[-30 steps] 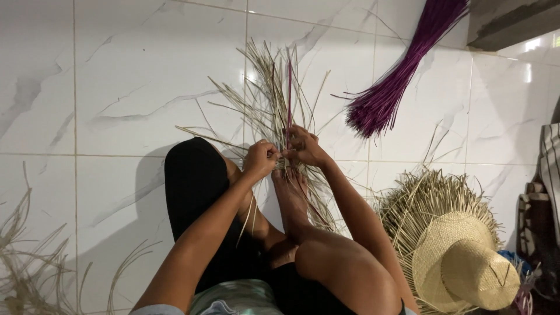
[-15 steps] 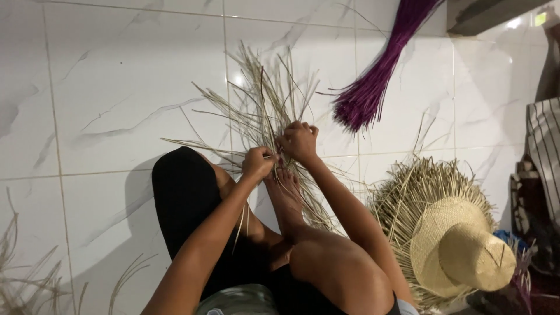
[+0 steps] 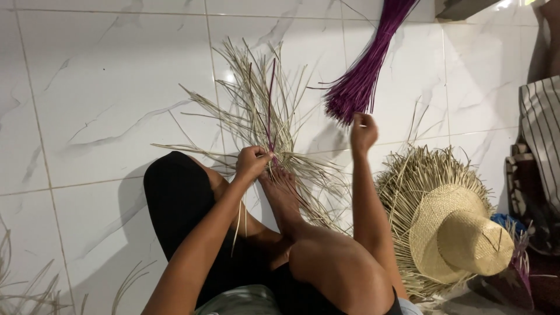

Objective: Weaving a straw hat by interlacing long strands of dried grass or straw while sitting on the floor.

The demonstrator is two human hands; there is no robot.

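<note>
Straw weave (image 3: 265,125) on the floor by the foot: left hand (image 3: 252,163) pinches its centre, keep that tight; right hand (image 3: 363,131) closed at purple strands (image 3: 361,76), prob. gripping one

At frame centre the left hand (image 3: 252,162) pinches pale straw strands (image 3: 256,116) fanned over the white tiled floor (image 3: 105,87) — the right hand (image 3: 363,132) reaches the purple straw bundle (image 3: 361,76), upper right. 1 unfinished straw hat (image 3: 455,233) lies lower right.

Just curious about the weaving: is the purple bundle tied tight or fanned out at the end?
Fanned out. The purple bundle narrows toward the top and spreads at its lower end, near the right hand.
</note>
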